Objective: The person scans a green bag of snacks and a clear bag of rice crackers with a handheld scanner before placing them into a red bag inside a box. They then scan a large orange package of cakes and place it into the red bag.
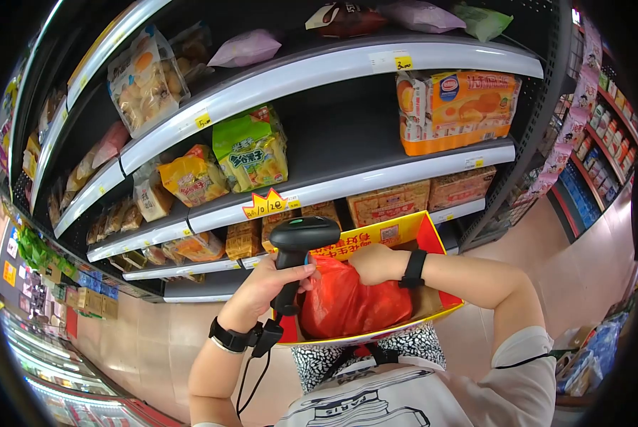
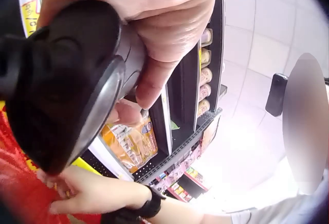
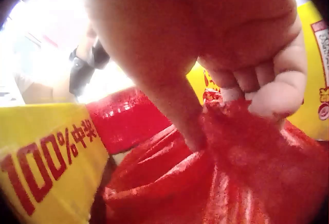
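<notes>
My left hand [image 1: 267, 279] grips the dark handle of a black barcode scanner [image 1: 306, 232], its fingers wrapped round it close beside the red bag. Seen from the left wrist, the scanner [image 2: 77, 80] fills the near left side below that hand [image 2: 164, 23]. A red plastic bag [image 1: 354, 306], bulging with contents that are hidden, sits inside a yellow and red cardboard box [image 1: 420, 226] at the person's front. At the bag's top, my right hand [image 1: 377, 265] holds gathered plastic; the right wrist view shows its thumb and fingers at the bunched bag [image 3: 205, 183].
Curved store shelves stand ahead, carrying an orange pack of cakes [image 1: 468, 107], a green bag of snacks [image 1: 251, 149] and wrapped brown blocks [image 1: 390, 206]. A black cord [image 1: 246, 384] hangs below the left wrist. Tiled floor [image 1: 525, 263] shows to the right.
</notes>
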A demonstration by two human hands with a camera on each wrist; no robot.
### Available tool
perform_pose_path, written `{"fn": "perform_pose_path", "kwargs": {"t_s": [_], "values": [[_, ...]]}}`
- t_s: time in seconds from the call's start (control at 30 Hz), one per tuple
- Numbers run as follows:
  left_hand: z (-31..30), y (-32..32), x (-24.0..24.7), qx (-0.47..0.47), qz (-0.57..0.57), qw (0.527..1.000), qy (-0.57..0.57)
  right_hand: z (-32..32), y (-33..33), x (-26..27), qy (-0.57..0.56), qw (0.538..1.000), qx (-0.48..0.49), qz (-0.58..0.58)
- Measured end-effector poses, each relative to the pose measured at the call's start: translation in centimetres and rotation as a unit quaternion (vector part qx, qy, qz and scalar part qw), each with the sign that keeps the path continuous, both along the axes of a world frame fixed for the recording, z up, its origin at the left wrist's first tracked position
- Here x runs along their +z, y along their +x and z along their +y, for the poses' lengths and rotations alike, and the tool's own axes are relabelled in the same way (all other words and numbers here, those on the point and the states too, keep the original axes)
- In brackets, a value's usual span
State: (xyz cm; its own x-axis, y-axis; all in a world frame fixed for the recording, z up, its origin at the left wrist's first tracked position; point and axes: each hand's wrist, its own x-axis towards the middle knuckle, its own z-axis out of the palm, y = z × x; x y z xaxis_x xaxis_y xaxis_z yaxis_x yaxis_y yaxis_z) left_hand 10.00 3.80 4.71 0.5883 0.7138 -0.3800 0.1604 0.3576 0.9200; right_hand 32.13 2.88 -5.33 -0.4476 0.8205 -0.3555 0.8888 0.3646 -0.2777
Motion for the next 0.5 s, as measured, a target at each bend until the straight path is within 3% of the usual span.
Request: {"fn": "perform_pose_path", "kwargs": {"t_s": [0.1,0.4,0.5], "values": [[0.0,0.4,-0.6,-0.008,0.039,0.998,0.047,-0.7,0.2,2.6,-0.008,0.986,-0.008,0.168],[0.1,2.4,-3.4,-0.056,0.076,0.981,0.167,-3.7,-0.4,4.2,0.046,0.946,-0.087,0.307],[-0.5,3.2,-3.9,-0.060,0.170,0.940,0.289,-4.0,-1.0,4.2,0.036,0.938,-0.108,0.326]]}}
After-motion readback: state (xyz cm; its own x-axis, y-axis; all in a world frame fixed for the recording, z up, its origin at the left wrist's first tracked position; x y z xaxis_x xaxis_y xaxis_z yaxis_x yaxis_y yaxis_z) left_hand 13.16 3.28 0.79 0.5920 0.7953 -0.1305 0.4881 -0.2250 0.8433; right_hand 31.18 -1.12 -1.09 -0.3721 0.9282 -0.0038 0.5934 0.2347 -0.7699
